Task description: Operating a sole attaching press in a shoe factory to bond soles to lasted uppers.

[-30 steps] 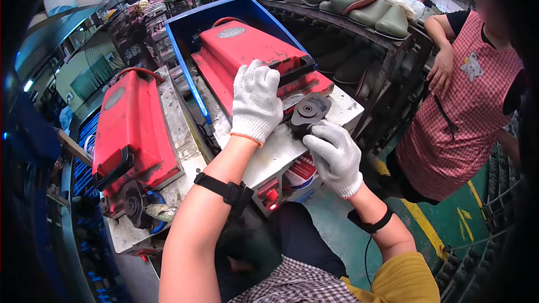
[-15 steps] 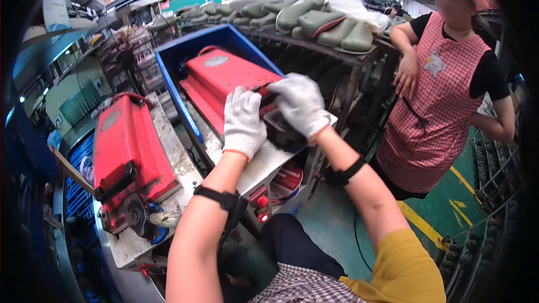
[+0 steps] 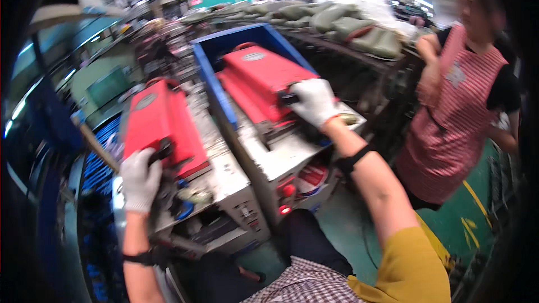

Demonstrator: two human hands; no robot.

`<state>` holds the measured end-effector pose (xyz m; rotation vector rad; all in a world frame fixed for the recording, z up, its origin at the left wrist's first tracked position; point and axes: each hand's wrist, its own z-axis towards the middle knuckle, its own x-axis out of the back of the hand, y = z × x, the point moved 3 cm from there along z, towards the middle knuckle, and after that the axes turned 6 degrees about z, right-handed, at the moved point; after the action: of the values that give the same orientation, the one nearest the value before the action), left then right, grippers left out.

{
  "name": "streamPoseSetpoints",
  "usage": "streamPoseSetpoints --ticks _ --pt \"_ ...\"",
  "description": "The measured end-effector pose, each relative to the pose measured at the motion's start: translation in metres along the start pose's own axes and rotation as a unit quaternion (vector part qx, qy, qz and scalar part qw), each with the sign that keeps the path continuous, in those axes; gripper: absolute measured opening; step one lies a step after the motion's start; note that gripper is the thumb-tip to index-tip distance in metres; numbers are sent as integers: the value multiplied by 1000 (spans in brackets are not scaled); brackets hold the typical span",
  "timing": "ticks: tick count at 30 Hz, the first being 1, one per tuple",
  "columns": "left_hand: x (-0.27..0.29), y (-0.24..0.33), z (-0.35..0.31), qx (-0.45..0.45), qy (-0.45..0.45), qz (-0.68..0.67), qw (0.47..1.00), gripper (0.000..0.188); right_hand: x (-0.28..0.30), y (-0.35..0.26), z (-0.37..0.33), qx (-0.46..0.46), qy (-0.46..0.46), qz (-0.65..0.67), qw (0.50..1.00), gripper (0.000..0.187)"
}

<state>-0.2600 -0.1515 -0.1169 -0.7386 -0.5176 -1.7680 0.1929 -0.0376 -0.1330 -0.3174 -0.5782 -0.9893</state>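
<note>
Two red metal machine covers lie side by side on white machine bodies. My left hand [image 3: 140, 180], in a white knit glove, is closed round the left end of the black handle [image 3: 163, 150] at the near end of the left cover [image 3: 150, 115]. On the right cover [image 3: 266, 76], my gloved right hand [image 3: 316, 101] grips another black handle [image 3: 287, 96] at the near right corner. Dark clamp-like parts with a blue piece [image 3: 184, 209] sit below the left cover's front edge. Motion blurs some detail around both hands.
A blue bin-like casing [image 3: 229, 104] surrounds the right cover's far side. Green shoe-shaped pieces [image 3: 365, 36] line a rack behind. A person in a red checked apron [image 3: 435, 134] stands at the right. A red lit button [image 3: 285, 210] is on the right machine's front.
My left hand has left the right cover and moved left and down to the left cover's handle. My right hand has stayed at the right cover's handle. The view has shifted left.
</note>
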Motion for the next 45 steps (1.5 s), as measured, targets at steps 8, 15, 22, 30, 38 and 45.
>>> streamPoseSetpoints --ticks 8,15,22,30,38,45 --pt "-38 -27 43 124 -315 10 941 62 -13 -4 5 23 4 5 1000 21" --pt "-38 -22 49 213 -386 -178 880 49 -13 10 -4 17 -9 -23 1000 16" --pt "-31 -10 42 207 -307 -4 929 61 -17 11 -4 -2 -16 -56 998 19" --pt "-32 -6 40 184 -253 45 949 61 -15 10 -5 -19 -26 -53 998 18" --pt "-35 -7 39 192 -257 45 946 63 -16 10 -5 -9 -8 -49 999 18" --pt "-34 -6 38 188 -229 34 955 63 -18 13 -6 -3 -11 -41 999 18"
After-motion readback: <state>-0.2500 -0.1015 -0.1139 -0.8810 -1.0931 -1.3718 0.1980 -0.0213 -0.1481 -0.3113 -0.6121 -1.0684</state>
